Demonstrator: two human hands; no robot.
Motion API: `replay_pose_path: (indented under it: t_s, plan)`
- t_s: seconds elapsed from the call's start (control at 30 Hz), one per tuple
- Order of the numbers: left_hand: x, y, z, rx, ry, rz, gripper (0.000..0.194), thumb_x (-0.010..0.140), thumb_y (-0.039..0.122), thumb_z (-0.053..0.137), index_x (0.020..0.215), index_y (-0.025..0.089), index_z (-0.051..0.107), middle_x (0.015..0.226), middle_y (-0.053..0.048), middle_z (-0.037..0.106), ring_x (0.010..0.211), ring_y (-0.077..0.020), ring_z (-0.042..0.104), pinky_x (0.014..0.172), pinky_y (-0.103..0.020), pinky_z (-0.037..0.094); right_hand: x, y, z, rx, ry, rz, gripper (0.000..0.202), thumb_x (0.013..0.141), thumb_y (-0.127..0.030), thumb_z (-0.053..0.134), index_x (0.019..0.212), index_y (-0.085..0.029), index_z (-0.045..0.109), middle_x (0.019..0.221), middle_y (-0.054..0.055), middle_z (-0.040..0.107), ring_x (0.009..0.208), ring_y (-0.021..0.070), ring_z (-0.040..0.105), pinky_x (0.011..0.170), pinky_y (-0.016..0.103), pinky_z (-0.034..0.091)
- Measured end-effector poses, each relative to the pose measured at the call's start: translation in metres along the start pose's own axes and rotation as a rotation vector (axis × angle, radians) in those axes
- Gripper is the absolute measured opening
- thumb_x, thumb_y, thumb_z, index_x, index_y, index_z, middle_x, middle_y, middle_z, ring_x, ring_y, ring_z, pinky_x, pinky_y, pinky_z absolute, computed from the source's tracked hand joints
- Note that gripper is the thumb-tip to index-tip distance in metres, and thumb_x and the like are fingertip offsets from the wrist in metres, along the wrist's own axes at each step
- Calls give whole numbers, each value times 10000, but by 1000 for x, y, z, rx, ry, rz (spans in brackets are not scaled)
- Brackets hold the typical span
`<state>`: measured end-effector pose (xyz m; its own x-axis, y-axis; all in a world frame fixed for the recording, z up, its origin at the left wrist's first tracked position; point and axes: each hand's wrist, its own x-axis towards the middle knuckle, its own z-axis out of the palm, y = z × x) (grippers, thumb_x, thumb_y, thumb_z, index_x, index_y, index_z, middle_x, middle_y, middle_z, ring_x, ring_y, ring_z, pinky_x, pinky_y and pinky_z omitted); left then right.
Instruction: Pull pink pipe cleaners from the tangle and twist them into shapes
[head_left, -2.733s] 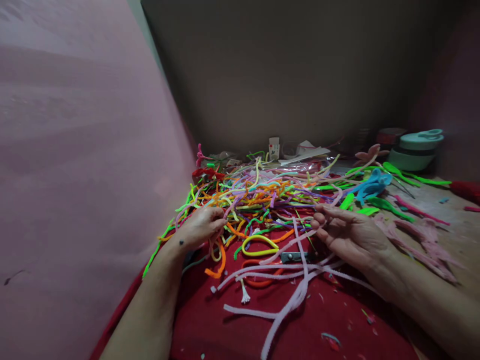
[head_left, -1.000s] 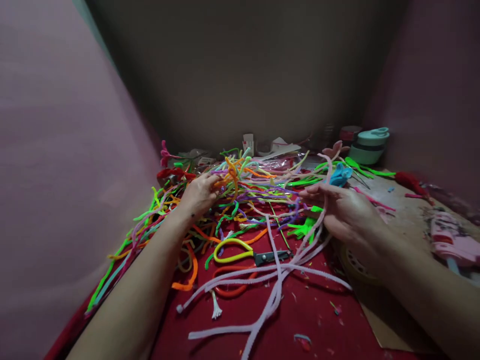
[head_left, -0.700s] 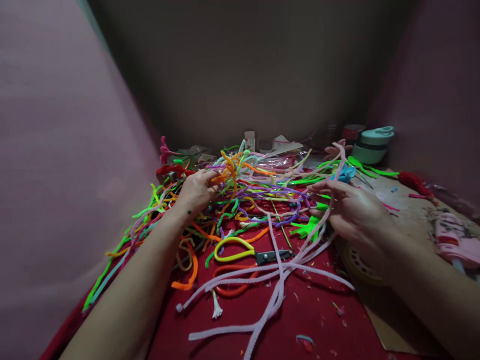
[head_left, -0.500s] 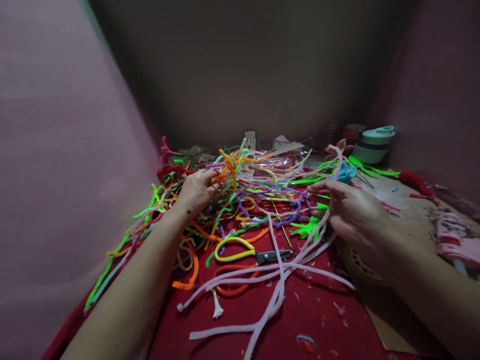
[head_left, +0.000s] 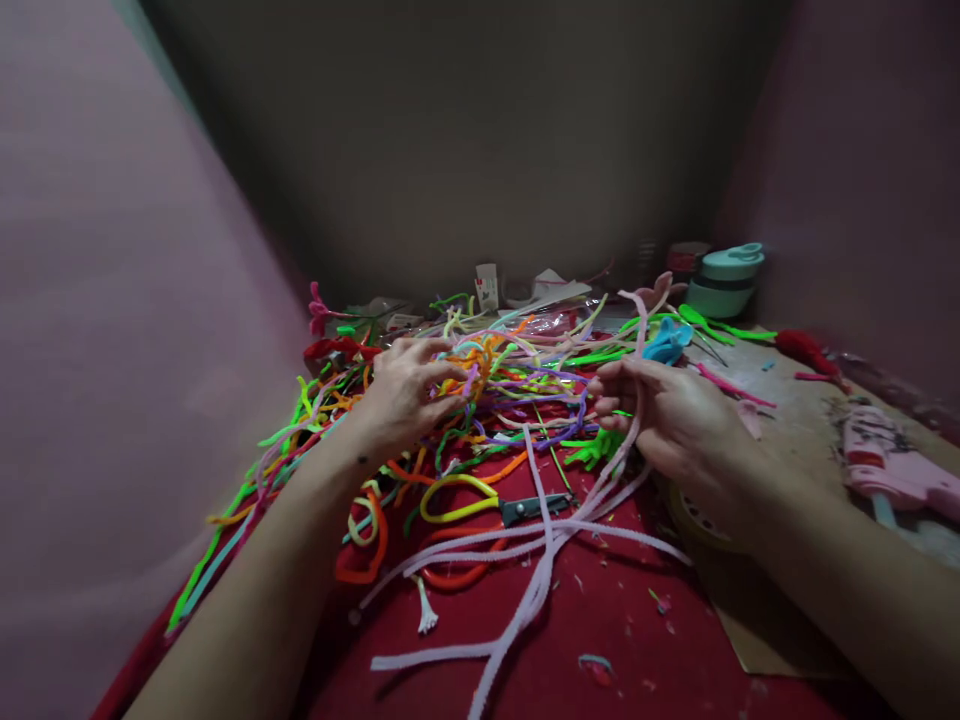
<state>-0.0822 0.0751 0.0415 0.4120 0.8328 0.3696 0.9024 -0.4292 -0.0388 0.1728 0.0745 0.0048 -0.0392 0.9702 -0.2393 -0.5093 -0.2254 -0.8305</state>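
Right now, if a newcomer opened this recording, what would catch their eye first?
Probably the tangled heap of bright fuzzy strips across the middle, with the left hand at its near left and the right hand at its near right. Nearer, the scissors, one handle yellow and one red, lie on the red cloth, with long pale strips crossing over them. A pink glue gun stands out at the right.

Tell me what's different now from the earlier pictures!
Since the first picture, the left hand moved farther forward into the pile of pipe cleaners, and the orange pipe cleaners it had raised sank lower. A lilac pipe cleaner now rises through the right hand. I can't tell if the left hand holds anything. The scissors stayed on the red cloth, the teal-lidded container at the back.
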Motion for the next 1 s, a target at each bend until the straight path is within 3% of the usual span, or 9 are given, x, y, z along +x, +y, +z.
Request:
replay_pose_path:
  t_s: [0.1,0.2,0.4,0.63,0.73,0.83,1.0]
  plan:
    - [-1,24,-2,-39,69,56,174,818,303,523,864,242,679,998,-40,623,935,-200,502,838,-387,359,3,0,-2,33,-41,32,176,774,-136,420,662,-123,556,520,26,566,345,62,415,313,165,272]
    - [-1,39,12,-61,53,123,183,840,275,494,834,222,668,859,-36,636,838,-180,509,776,-350,354,4,1,-3,115,-103,83,196,810,-142,393,685,-120,542,481,5,538,292,42,332,290,163,220]
    - [1,44,48,-24,-61,139,216,858,233,445,867,213,660,829,-44,636,808,-184,505,768,-358,332,3,3,-1,229,-119,175,232,856,-155,347,703,-131,520,450,-11,511,281,35,298,287,150,193]
    - [1,50,73,34,-134,163,239,846,209,416,832,205,655,806,-69,608,782,-197,495,741,-374,341,6,3,-2,256,-61,151,223,836,-127,355,679,-136,513,423,-21,496,275,37,304,287,151,186]
    - [0,52,75,50,-117,160,267,861,228,390,723,177,612,802,-69,594,780,-196,484,730,-368,342,8,5,-3,253,-59,161,218,841,-147,365,684,-137,516,430,-19,503,274,39,313,286,150,187]
    - [0,52,70,2,-68,144,242,868,205,378,747,168,584,864,-64,599,831,-196,484,744,-359,334,11,8,-4,239,-59,153,218,841,-161,378,679,-132,522,433,-16,503,279,44,340,289,150,215]
    - [2,53,52,-125,-1,90,192,884,227,389,785,179,546,792,-19,603,782,-161,493,750,-336,316,14,12,-5,183,-2,168,194,800,-123,400,655,-128,528,546,62,598,439,120,548,439,240,459]
